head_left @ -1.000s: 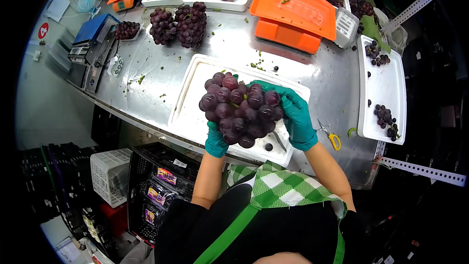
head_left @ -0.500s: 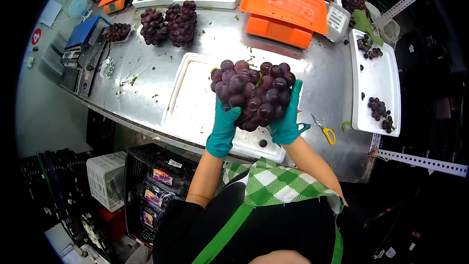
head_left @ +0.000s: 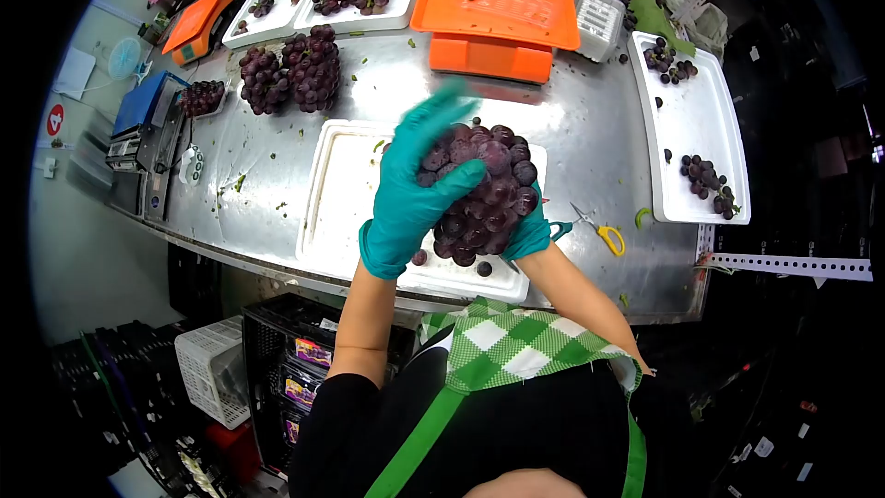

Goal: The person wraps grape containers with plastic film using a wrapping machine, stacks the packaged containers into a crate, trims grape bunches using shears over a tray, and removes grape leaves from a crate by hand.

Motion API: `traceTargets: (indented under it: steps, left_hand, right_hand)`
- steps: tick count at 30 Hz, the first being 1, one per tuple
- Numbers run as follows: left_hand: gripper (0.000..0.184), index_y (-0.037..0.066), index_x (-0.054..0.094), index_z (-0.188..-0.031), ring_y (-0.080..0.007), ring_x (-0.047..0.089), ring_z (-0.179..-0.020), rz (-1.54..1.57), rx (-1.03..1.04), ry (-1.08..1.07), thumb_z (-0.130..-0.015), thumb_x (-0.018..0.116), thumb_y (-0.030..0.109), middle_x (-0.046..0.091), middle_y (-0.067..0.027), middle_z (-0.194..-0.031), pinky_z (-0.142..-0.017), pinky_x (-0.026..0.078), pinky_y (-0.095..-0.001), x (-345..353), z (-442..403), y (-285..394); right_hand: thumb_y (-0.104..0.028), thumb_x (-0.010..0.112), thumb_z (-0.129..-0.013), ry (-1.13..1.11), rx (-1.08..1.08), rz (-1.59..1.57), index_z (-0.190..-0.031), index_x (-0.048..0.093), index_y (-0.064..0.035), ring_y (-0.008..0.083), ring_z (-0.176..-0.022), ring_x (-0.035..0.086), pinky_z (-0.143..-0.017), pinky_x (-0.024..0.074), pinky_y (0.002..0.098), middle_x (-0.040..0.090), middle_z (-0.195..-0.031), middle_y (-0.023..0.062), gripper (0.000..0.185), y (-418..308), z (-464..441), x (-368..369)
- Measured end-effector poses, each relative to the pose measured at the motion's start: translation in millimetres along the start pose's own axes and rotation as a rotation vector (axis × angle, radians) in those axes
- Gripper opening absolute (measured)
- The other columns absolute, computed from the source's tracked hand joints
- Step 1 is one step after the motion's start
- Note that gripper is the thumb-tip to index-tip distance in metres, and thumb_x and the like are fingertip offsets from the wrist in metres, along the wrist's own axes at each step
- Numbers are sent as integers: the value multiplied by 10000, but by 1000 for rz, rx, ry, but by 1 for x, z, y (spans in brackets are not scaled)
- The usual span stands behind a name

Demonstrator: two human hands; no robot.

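Note:
A large bunch of dark purple grapes (head_left: 484, 189) is held above a white tray (head_left: 318, 212). My left hand (head_left: 410, 189), in a teal glove, lies against the bunch's left side, thumb across the front and fingers raised apart, blurred at the tips. My right hand (head_left: 530, 226), gloved alike, supports the bunch from the right and below; its fingers are mostly hidden behind the grapes. Loose grapes (head_left: 484, 268) lie in the tray near its front edge. Just right of my right hand are scissors with yellow handles (head_left: 610, 240) and a teal handle loop (head_left: 560, 230).
An orange scale (head_left: 493, 55) stands behind the tray. Two grape bunches (head_left: 312, 69) are at the back left, near a small packed tray (head_left: 201, 99). A white tray with small bunches (head_left: 696, 129) lies at the right. More grape trays (head_left: 401, 14) line the back.
The view has shifted. My left hand has moved from under the bunch up onto its left side, with its fingers lifted. The bunch is turned, and another loose grape shows in the tray.

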State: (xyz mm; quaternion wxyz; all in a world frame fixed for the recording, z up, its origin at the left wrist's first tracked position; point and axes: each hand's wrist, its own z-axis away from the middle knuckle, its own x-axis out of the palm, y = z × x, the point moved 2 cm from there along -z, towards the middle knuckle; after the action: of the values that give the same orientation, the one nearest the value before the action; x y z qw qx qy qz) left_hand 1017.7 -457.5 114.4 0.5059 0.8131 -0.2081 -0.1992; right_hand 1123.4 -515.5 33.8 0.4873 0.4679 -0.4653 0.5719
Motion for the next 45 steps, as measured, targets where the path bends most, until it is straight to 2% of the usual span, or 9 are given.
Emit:
traceTargets:
  steps: [4, 8, 12, 15, 19, 26, 30, 39, 45]
  left_hand:
    - [306, 38, 586, -1015, -194, 501, -1022, 79, -81, -81, -714, 643, 45, 531, -89, -1087, -898, 392, -291, 3, -4, -5]
    - [383, 36, 545, -1068, -191, 492, -1016, 71, -72, -71, -702, 653, 68, 504, -91, -1112, -905, 390, -293, 1, -2, -19]
    - [844, 72, 244, -1313, -226, 374, -1175, 351, -38, 178, -612, 710, 136, 327, -94, -1310, -966, 363, -329, -4, 18, -33]
    - [1018, 94, 125, -1363, -224, 363, -1191, 429, -409, 220, -548, 736, 92, 313, -98, -1315, -972, 358, -337, 4, 49, -53]
    - [965, 113, 197, -1337, -235, 392, -1169, 668, -372, 273, -601, 764, 375, 350, -92, -1288, -954, 380, -359, 13, 76, -73]
    - [957, 126, 178, -1343, -267, 361, -1200, 986, -315, 279, -629, 705, 484, 316, -106, -1318, -982, 366, -413, -11, 105, -107]
    - [891, 134, 214, -1339, -297, 353, -1204, 940, -306, 366, -686, 494, 672, 311, -119, -1329, -982, 353, -452, -28, 103, -96]
    - [600, 184, 281, -1323, -281, 351, -1202, 1294, -61, 541, -845, 327, 542, 344, -81, -1318, -1004, 302, -453, -46, 108, -79]
    - [633, 197, 257, -1338, -308, 333, -1219, 1005, -155, 714, -832, 322, 573, 299, -99, -1351, -1006, 282, -500, -65, 115, -81]
  right_hand:
    - [-446, 279, -891, -12, -105, 331, -1218, 400, -55, 290, -1075, 483, -950, 378, 424, 456, -1214, 155, 524, 4, -1, -8]
    - [-441, 265, -892, -22, -4, -37, -1205, 427, -67, 286, -1055, 499, -922, 405, 420, 493, -1177, 140, 514, 0, 4, -7]
    - [-440, 275, -893, -11, -115, 28, -1175, 444, -79, 270, -1061, 497, -922, 411, 394, 499, -1166, 119, 489, -7, -2, -10]
    - [-455, 278, -894, -40, -195, 94, -1150, 457, -89, 253, -1061, 495, -925, 410, 376, 495, -1167, 106, 481, -14, -9, -5]
    - [-478, 331, -884, 131, -258, 274, -1164, 458, -113, 225, -1044, 496, -904, 421, 368, 507, -1140, 79, 477, -4, -8, 13]
    - [-503, 357, -875, 88, -220, 589, -1281, 348, -130, 189, -1117, 444, -962, 374, 348, 428, -1236, 68, 552, 23, -12, 13]
    - [-442, 424, -870, 38, -171, 763, -1345, 226, -117, 181, -1191, 357, -1000, 300, 326, 343, -1310, 66, 608, 36, -11, 23]
    - [-236, 620, -799, -123, -239, 1196, -1379, 89, -77, 223, -1270, 234, -1031, 219, 325, 211, -1388, 130, 802, 70, -19, 37]
    - [-277, 652, -763, -239, -335, 1624, -1346, 171, -12, 271, -1250, 279, -1026, 229, 333, 247, -1360, 187, 802, 102, -40, 14]
